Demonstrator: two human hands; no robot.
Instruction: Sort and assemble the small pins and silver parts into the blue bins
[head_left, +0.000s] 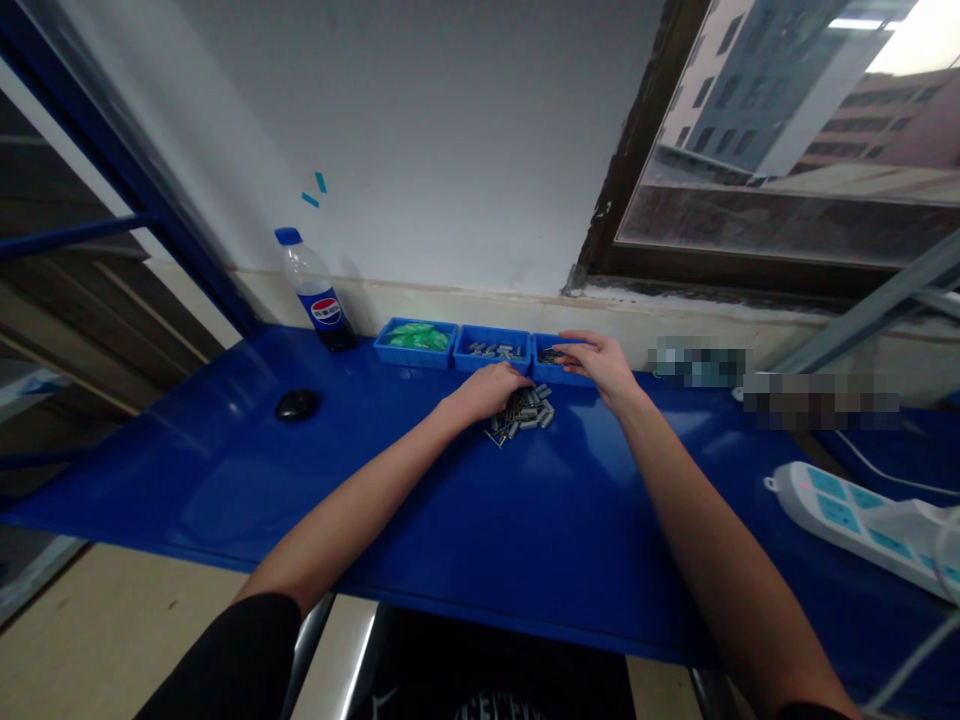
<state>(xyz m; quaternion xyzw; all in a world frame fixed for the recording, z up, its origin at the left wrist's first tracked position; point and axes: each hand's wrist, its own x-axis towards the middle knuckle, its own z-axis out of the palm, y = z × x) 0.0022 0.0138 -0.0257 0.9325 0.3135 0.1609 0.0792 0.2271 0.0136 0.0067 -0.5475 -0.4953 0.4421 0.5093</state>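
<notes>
A loose pile of grey metal cylinders and thin screws (529, 408) lies on the blue table. My left hand (491, 390) reaches to the pile's back left edge, fingers curled and pressed together; whatever they pinch is hidden. Over the right blue bin (577, 378) is my right hand (600, 365), its thumb and fingers closed at the bin's opening. Small dark metal pieces show by those fingertips, too small to tell if one is held. Grey cylinders (491, 350) lie in the middle blue bin (491, 364). Green packets (416, 336) fill the left blue bin (411, 357).
A cola bottle (319, 300) stands at the back left against the wall, with a black mouse (296, 404) in front of it. On the right lies a white power strip (855, 515) with cables. Blurred-out items (821, 400) sit at the back right.
</notes>
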